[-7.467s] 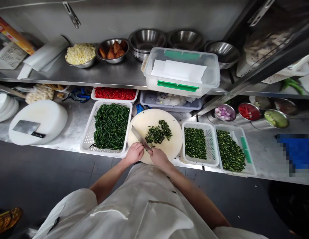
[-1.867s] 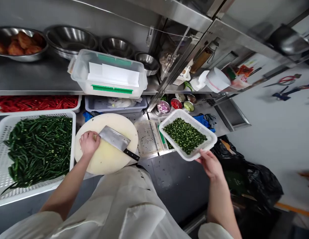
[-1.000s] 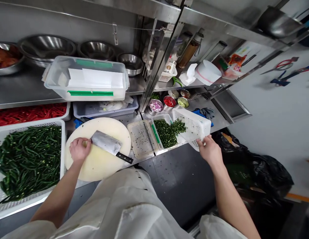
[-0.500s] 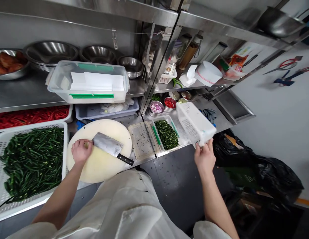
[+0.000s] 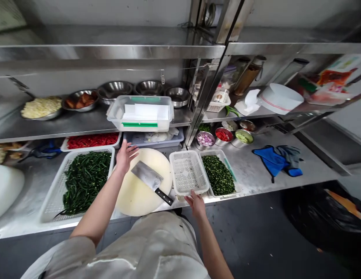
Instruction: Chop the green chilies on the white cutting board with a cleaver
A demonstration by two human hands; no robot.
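A white perforated basket (image 5: 189, 172) lies open side up between the round cutting board (image 5: 139, 201) and a tub of chopped green chillies (image 5: 218, 175). At the basket's front rim is my right hand (image 5: 195, 202), its fingers apart and touching or very near the edge. My left hand (image 5: 125, 155) is raised over the board's upper left edge, fingers spread, holding nothing. On the board rests a cleaver (image 5: 148, 176), its black handle pointing to the lower right. Long green chillies (image 5: 85, 182) fill a larger white basket left of the board.
Steel bowls of chopped onion (image 5: 205, 139), red chillies (image 5: 223, 135) and green slices stand behind the tub. Blue gloves (image 5: 272, 159) lie to the right. A clear plastic box (image 5: 142, 112) juts from the shelf above the board. Red chillies (image 5: 93, 140) sit behind the large basket.
The white basket has come from the right, turned open side up and set beside the board. My left hand has left the cleaver and opened. The view has shifted.
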